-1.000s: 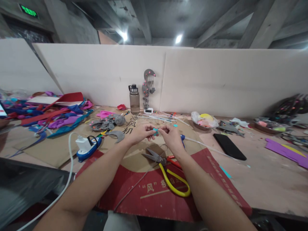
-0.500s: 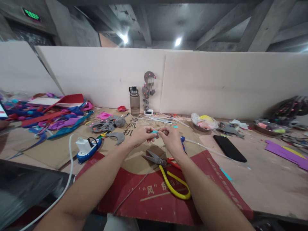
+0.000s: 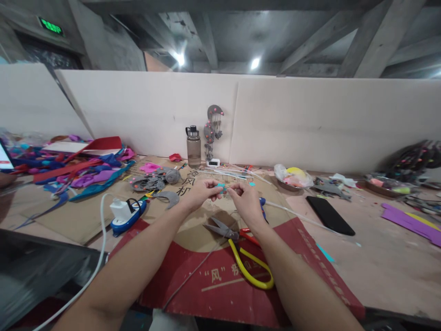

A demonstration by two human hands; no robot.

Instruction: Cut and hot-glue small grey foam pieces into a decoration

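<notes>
A small turquoise felt-like piece [image 3: 222, 187] is pinched between the thumb and fingers of my left hand [image 3: 206, 193]. At its right end my right hand [image 3: 244, 198] closes thumb and forefinger on it; the exact contact is partly hidden. Below both hands lie scissors [image 3: 223, 230] with a yellow and a red handle, blades partly open and pointing left. The red handle is partly behind my right forearm. A thin grey cord [image 3: 193, 273] runs from the blades to the table's front edge. Behind my right wrist shows a blue tool [image 3: 263, 209], mostly covered, with a clear stick [image 3: 299, 213] extending right.
A red-and-brown cardboard sheet [image 3: 179, 287] covers the work area. Around it are a blue power strip [image 3: 128, 218], a grey felt crescent [image 3: 168, 198], a bottle [image 3: 194, 149], a phone [image 3: 330, 216] and a bowl [image 3: 291, 185]. Coloured felt scraps [image 3: 93, 172] pile up left.
My hands stay together at the turquoise piece with only a slight shift of the fingers. The whole view has moved a little.
</notes>
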